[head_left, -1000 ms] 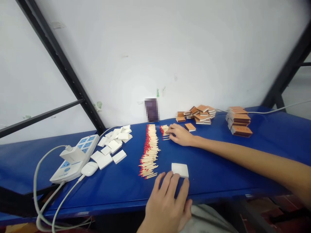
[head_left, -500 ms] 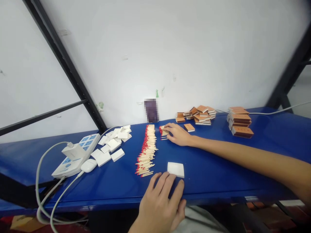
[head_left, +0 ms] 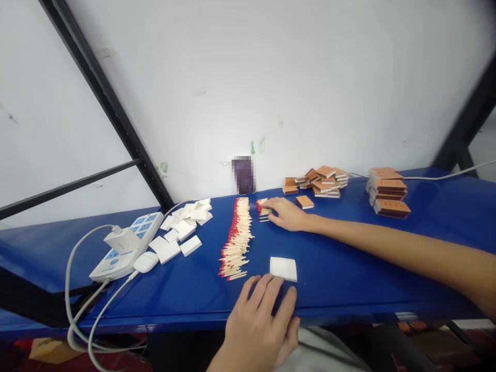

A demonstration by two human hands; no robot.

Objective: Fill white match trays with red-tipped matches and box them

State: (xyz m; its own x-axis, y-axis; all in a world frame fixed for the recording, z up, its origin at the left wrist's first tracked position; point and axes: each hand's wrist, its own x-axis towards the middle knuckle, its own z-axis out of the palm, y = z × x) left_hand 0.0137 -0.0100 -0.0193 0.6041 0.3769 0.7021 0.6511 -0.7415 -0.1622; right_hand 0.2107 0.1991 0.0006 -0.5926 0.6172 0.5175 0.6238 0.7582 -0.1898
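Note:
My right hand reaches far across the blue table and lies with its fingers over a small bunch of red-tipped matches. Just left of that bunch runs a long row of matches. My left hand rests at the table's near edge, fingers spread flat. Its fingertips are just short of a white matchbox tray. It holds nothing.
A heap of white trays lies at the left, beside a white power strip with cables hanging off the edge. Orange matchbox sleeves and a stack of them sit at the back right. Black frame bars cross the wall.
The view has shifted slightly. Both hands stay about where they were, the right on the small match bunch, the left by the white tray.

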